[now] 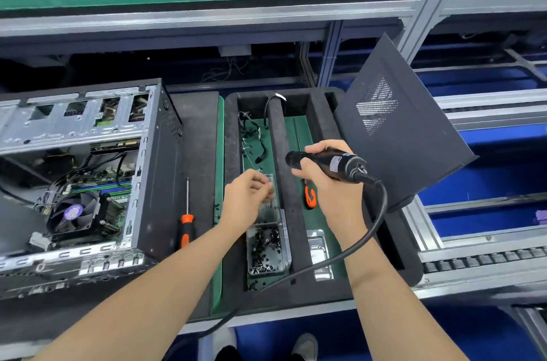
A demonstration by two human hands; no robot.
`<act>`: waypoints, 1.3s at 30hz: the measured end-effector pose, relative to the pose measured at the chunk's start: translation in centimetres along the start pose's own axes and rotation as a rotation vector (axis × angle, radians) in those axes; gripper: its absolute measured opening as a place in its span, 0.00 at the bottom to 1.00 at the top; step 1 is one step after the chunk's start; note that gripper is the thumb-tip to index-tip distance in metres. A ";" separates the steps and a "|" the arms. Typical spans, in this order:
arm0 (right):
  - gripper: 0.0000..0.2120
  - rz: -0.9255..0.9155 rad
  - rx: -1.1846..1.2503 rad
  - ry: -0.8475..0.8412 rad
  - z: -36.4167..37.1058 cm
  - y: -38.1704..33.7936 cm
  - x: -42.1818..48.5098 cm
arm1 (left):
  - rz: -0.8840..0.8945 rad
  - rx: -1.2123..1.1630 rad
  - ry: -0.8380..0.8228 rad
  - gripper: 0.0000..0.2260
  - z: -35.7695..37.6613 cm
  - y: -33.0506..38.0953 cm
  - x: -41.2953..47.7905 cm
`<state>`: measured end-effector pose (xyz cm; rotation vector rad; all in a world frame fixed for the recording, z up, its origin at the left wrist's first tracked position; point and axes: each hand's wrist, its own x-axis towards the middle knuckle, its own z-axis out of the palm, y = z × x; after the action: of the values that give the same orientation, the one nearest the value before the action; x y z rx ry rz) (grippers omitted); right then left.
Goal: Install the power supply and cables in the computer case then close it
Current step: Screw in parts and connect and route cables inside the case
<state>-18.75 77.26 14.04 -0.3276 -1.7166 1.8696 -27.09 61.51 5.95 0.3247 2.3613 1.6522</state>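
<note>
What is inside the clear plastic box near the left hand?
Many small black screws lie in the box. The left hand covers its far end.

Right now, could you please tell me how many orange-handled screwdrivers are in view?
2. One screwdriver lies on the black mat beside the computer case; the other screwdriver lies in the foam tray, partly hidden behind the right hand.

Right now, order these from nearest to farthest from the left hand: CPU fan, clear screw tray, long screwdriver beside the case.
1. Clear screw tray, under the left hand.
2. Long screwdriver, to its left.
3. CPU fan, far left, inside the case.
</note>
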 end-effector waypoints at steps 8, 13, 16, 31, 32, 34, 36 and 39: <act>0.07 -0.126 0.136 -0.099 2.4 -3.2 1.0 | -0.150 -0.626 0.202 0.05 -3.5 4.7 0.9; 0.07 -0.156 0.233 -0.215 4.4 -5.3 1.0 | -0.101 -0.740 0.179 0.08 -7.0 6.4 0.7; 0.07 -0.139 0.275 -0.279 5.7 -6.2 0.8 | -0.062 -0.731 0.172 0.09 -9.1 7.4 0.3; 0.08 -0.120 0.404 -0.435 11.4 -8.2 -1.3 | 0.015 -0.625 0.167 0.03 -17.7 6.5 -1.8; 0.08 -0.108 0.403 -0.426 11.9 -8.3 -1.4 | 0.029 -0.604 0.160 0.03 -18.5 6.3 -1.8; 0.07 -0.085 0.391 -0.421 13.1 -8.4 -1.7 | 0.054 -0.533 0.144 0.04 -20.0 5.8 -1.7; 0.07 -0.082 0.361 -0.433 14.4 -8.4 -2.0 | 0.063 -0.432 0.116 0.04 -21.6 5.4 -1.4; 0.08 -0.094 0.315 -0.467 16.4 -8.4 -2.4 | 0.086 -0.304 0.011 0.07 -24.5 4.9 -1.1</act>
<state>-23.64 62.46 24.03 0.3341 -1.6384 2.2231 -33.71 41.09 18.73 0.3622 2.0859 2.0210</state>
